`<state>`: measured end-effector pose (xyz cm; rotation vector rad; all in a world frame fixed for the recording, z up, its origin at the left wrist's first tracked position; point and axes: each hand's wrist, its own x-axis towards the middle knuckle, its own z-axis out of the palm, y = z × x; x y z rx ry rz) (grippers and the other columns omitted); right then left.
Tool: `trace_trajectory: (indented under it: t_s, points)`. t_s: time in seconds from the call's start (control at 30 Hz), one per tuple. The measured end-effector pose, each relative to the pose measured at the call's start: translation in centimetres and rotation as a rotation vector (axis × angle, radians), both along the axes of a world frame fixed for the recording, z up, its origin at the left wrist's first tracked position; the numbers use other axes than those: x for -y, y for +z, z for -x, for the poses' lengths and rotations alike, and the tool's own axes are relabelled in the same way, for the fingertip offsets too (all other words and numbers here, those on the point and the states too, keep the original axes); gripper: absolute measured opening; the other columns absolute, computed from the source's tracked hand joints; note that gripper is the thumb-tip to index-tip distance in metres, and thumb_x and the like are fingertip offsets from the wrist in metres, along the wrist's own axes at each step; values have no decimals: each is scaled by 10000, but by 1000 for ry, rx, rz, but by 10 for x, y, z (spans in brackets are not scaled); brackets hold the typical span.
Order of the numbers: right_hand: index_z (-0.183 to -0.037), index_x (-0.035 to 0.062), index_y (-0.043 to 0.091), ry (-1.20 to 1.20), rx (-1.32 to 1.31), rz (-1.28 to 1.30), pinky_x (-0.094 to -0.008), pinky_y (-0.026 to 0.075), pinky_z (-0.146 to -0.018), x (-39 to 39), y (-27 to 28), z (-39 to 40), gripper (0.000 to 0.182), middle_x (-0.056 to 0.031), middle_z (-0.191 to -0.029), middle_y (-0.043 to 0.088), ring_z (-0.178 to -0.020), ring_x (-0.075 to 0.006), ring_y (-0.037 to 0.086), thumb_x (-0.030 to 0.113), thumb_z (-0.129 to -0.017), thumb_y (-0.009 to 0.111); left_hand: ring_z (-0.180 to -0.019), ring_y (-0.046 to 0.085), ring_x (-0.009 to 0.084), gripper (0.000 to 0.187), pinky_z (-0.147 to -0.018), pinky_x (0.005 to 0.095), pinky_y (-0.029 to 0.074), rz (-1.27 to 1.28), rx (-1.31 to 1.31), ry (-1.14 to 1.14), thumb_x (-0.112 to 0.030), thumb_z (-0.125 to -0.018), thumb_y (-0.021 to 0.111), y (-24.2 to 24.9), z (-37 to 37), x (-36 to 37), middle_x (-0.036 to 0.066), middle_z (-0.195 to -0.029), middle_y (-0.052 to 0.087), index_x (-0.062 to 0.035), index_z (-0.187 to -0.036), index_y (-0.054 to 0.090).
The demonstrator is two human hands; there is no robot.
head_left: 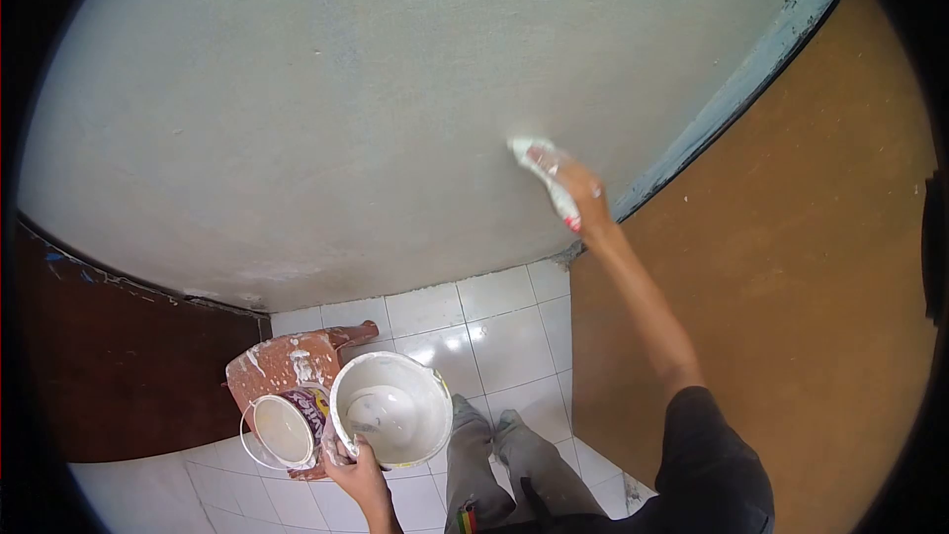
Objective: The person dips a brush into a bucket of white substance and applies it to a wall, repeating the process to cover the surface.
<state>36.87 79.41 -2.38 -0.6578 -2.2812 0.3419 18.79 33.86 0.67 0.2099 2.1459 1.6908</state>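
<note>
My right hand (578, 188) is closed round a paintbrush (561, 202) coated in white paint, its red handle end showing below the hand. The bristles are at the pale grey wall (356, 119), slightly blurred. Low in the view, my left hand (358, 470) grips the rim of a white bucket (435, 405), which tilts so that the white paint (386, 415) inside shows. Some fingers are hidden behind the bucket wall.
Beside the bucket, a labelled paint tub (308, 415) with a wire handle rests on a paint-splashed reddish stool (282, 361). White floor tiles (514, 341) lie below. A brown door (751, 277) stands at right, a dark red panel (129, 366) at left.
</note>
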Motion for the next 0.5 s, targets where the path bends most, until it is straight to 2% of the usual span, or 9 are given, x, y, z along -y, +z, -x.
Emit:
trace_trajectory:
  t_s: [0.1, 0.23, 0.33, 0.43, 0.47, 0.5]
  points:
    - [-1274, 93, 654, -76, -86, -265, -370, 506, -976, -7, 84, 21, 464, -108, -1278, 655, -1169, -330, 622, 6, -820, 619, -1175, 588, 247, 486, -1014, 351, 457, -16, 6, 5, 93, -901, 500, 2, -3, -2, 241, -1311, 563, 116, -1379, 419]
    - [-1263, 87, 659, -159, -126, -475, -376, 523, -930, 1, 86, 46, 450, -95, -1265, 661, -1136, -314, 639, 39, -818, 619, -1178, 586, 243, 489, -1023, 347, 445, -12, -2, -20, 89, -903, 502, 0, -4, -3, 236, -1324, 556, 121, -1383, 414]
    - [-1257, 90, 659, -150, -22, -446, -386, 537, -912, 20, -6, 53, 464, -87, -1258, 661, -1097, -300, 654, 25, -800, 612, -1158, 590, 220, 534, -992, 311, 445, -63, 8, 48, 126, -864, 531, -14, -6, 0, 203, -1293, 589, 105, -1387, 429]
    - [-1263, 97, 652, -59, 85, -263, -402, 535, -943, 39, -97, 48, 467, -95, -1274, 652, -1118, -306, 648, 12, -806, 604, -1151, 593, 218, 535, -989, 308, 445, -50, 11, 83, 134, -859, 529, -15, -9, 0, 201, -1290, 590, 106, -1385, 431]
    - [-1264, 99, 652, -41, 116, -204, -406, 532, -951, 42, -118, 45, 467, -96, -1279, 650, -1126, -308, 644, 11, -807, 605, -1167, 587, 225, 521, -1004, 320, 442, -39, 2, 65, 119, -872, 522, -14, -10, -1, 208, -1301, 580, 106, -1385, 431]
    - [-1265, 102, 652, -21, 146, -141, -409, 530, -960, 46, -116, 46, 468, -96, -1284, 648, -1135, -311, 641, 10, -809, 606, -1183, 582, 232, 506, -1018, 331, 438, -25, -9, 49, 105, -885, 515, -13, -11, 0, 216, -1312, 571, 106, -1384, 431]
